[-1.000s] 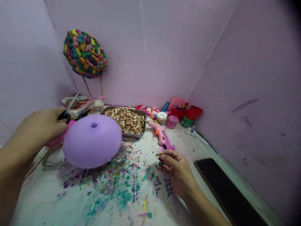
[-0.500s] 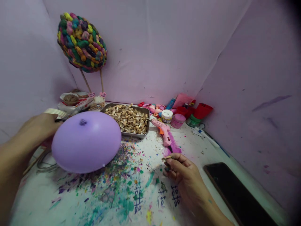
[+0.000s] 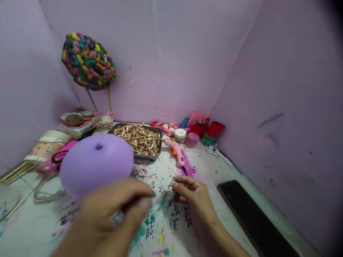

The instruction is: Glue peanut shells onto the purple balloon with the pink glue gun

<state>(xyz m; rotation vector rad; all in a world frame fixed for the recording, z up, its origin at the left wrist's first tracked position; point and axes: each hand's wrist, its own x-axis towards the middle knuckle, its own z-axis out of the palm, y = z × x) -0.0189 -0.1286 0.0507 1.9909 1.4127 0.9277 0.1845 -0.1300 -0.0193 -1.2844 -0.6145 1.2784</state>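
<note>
My right hand (image 3: 194,198) pinches a piece of peanut shell (image 3: 171,184) between thumb and fingertips above the paint-stained table. My left hand (image 3: 115,214), blurred by motion, is in front of the purple balloon (image 3: 96,166), thumb and forefinger curled toward each other. Whether anything is between them is not clear. The balloon rests on the table with its knot upward, its lower front hidden by my left hand. Behind it a metal tray (image 3: 146,157) holds a heap of peanut shells (image 3: 139,139). A pink glue gun (image 3: 175,151) lies right of the tray.
A phone (image 3: 252,214) lies at right. Paint jars (image 3: 192,140) and red cups (image 3: 215,128) stand at the back. Left are paper cups (image 3: 48,144), sticks (image 3: 16,171) and a cable (image 3: 46,195). A colourful egg-shaped model (image 3: 89,62) stands on sticks near the wall.
My left hand has come from behind the balloon's left side to its front, toward my right hand. My right hand still holds the shell. The view has shifted slightly.
</note>
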